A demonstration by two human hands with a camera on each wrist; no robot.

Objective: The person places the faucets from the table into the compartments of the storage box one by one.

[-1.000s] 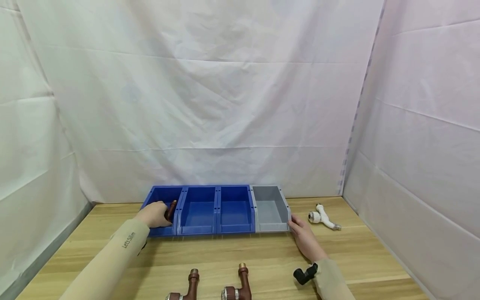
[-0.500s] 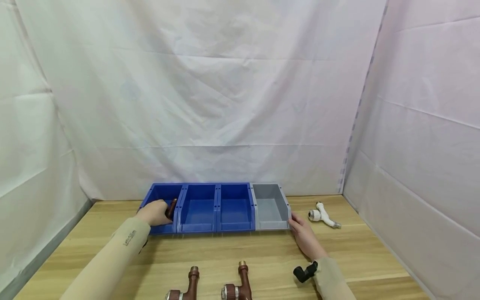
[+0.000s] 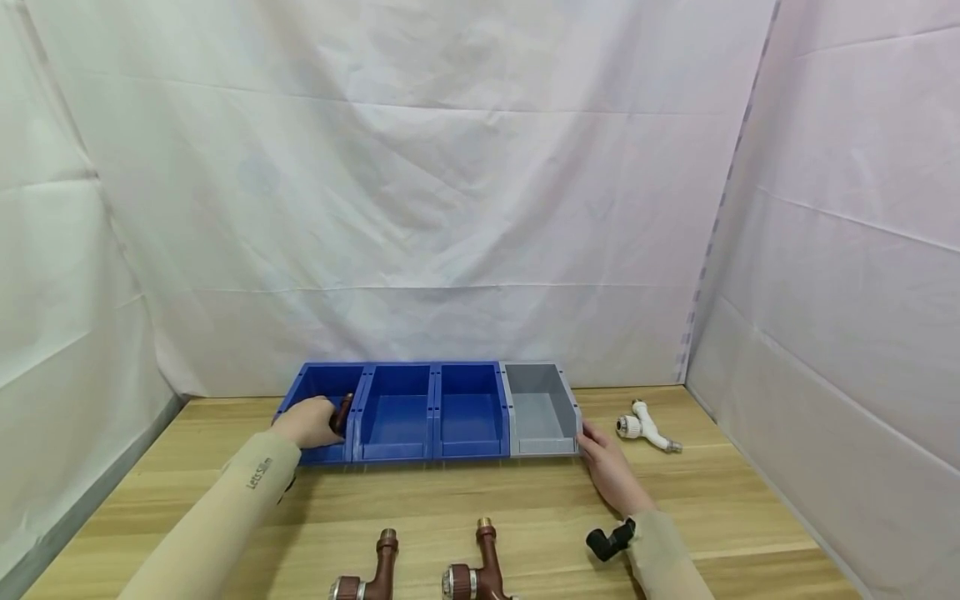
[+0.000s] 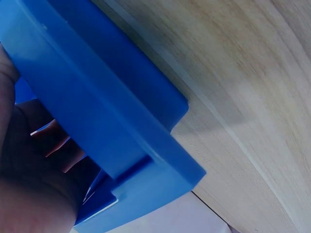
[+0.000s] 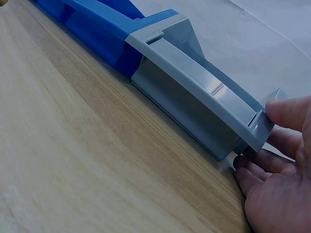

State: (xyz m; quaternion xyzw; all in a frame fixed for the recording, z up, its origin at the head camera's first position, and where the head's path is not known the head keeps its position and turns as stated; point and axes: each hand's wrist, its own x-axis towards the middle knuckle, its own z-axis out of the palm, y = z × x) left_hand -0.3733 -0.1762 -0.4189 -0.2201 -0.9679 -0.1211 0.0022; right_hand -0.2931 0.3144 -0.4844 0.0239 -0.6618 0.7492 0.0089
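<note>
Gripping a brown fitting (image 3: 342, 414) down in the leftmost blue bin (image 3: 322, 382): that's your left hand (image 3: 306, 422), thumb and fingers looking closed about it in the head view. The left wrist view only gives you fingers curling behind the bin's front lip, fitting hidden, so I can't confirm how firm the hold is.

Right hand (image 3: 613, 475): pinching the outer front corner of the grey bin (image 3: 543, 447), thumb on the lip, fingers lower down beside it. Reads as steadying the row.

Status: one fitting inside a bin, but in your grip, so I wouldn't count it as settled. I see no fitting in the second blue bin (image 3: 396, 451), the third blue bin (image 3: 472, 448) or the grey one. Three are outside: left loose fitting (image 3: 385, 568) and right loose fitting (image 3: 489, 567), both brown, on the table (image 3: 450, 492) nearest you and cut off by the bottom of the head view, plus a white fitting (image 3: 651, 429) right of the grey bin, beyond your right hand.

In the way: your left hand covers much of its bin, the divider sits close beside the fitting, and the curtain (image 3: 420, 167) backs the row.
</note>
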